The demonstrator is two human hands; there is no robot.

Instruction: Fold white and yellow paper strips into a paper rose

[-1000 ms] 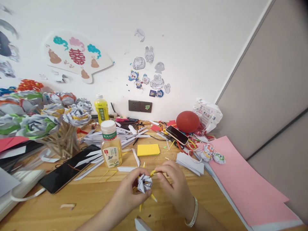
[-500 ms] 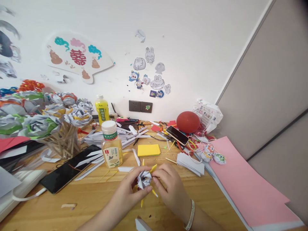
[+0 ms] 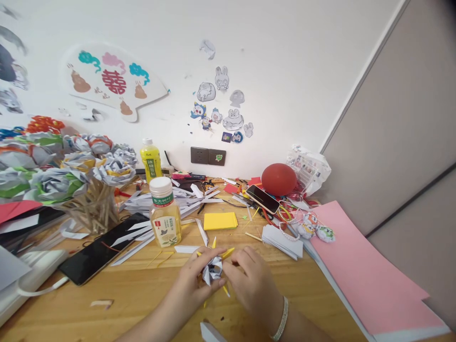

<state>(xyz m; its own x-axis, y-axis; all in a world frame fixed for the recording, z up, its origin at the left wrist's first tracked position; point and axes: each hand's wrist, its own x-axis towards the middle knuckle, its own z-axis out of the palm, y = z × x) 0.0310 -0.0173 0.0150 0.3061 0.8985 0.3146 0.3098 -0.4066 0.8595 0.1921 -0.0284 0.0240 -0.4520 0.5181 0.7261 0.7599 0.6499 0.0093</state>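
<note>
Low in the middle of the wooden desk [image 3: 142,294], both my hands close around a small folded paper flower [image 3: 213,270], white-grey with yellow strips sticking out. My left hand [image 3: 192,282] pinches its left side with thumb and fingers. My right hand [image 3: 251,282], a bracelet on its wrist, grips the right side with curled fingers. A yellow paper stack [image 3: 220,221] lies just beyond the flower, and a bottle of yellow drink [image 3: 164,213] stands to the left of it.
A bunch of finished paper flowers on sticks [image 3: 71,175] fills the left. A black tablet [image 3: 103,249], white paper strips [image 3: 178,199], a second yellow bottle [image 3: 150,160], a phone [image 3: 262,198], a red balloon [image 3: 278,179] and pink sheets [image 3: 359,270] crowd the desk.
The flower and both hands have shifted slightly away from me and closer together; my right hand's fingers now press nearer the flower, and the flower has turned a little.
</note>
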